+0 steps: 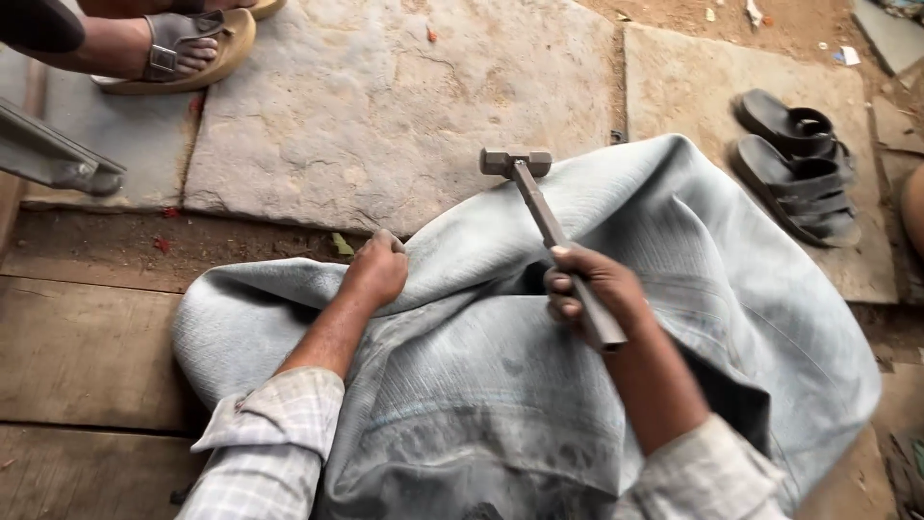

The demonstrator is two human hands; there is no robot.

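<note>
While the right hand (589,294) is wrapped tight around the shaft of a hammer (549,226), its fingers (563,286) are curled fully closed on the handle near the lower end, with a short stub of the handle showing below the fist. The hammer slants up and to the left from the hand, and its blocky metal head (516,162) sits at the upper edge of a large pale grey-blue rubber sheet (674,260), just where that sheet meets the stone slab (385,106) behind it. Whether the head touches the sheet or is held just above it cannot be told.

The left hand (377,271) is closed into a fist on the left upper edge of the sheet, pinching a fold of it. Both forearms come out of checked shirt sleeves (274,433) at the bottom of the view.

The sheet lies bunched and creased over wooden planks (87,356), spreading rightward toward a second stone slab (712,87). On that slab, well apart from the hammer, a pair of dark sandals (797,164) lies side by side. At the top left, another person's foot in a tan sandal (183,50) rests on the paving, and a grey metal bar (58,154) lies just below it.
</note>
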